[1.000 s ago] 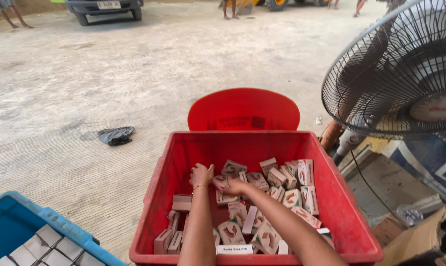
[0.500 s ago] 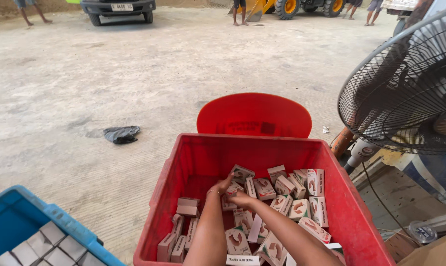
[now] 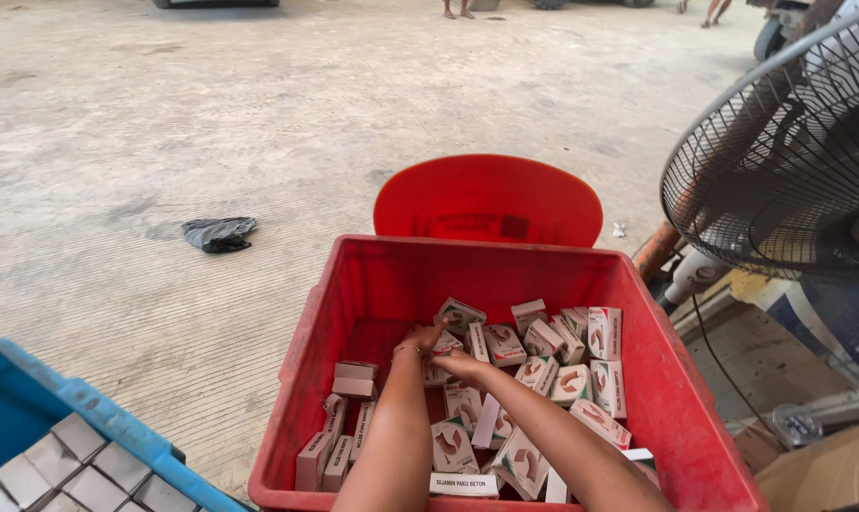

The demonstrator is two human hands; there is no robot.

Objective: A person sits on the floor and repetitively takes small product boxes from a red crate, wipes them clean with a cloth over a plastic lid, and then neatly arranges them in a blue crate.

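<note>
L hand [image 3: 420, 338] + R hand [image 3: 460, 363] meet mid red plastic crate [image 3: 638, 379], fingers closed round one small white-and-red cardboard box [image 3: 441, 347] | more boxes loose toward far-right corner | tip: lift straight up, keep grip square | blue crate [image 3: 31, 408] at left

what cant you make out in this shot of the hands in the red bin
Head view:
- Left hand and right hand: fingers overlap, so the grip is unclear.
- Red bin floor: covered by small boxes.
- Blue crate: cut off by the frame corner.
- Fan: cut off at the right edge.
</note>
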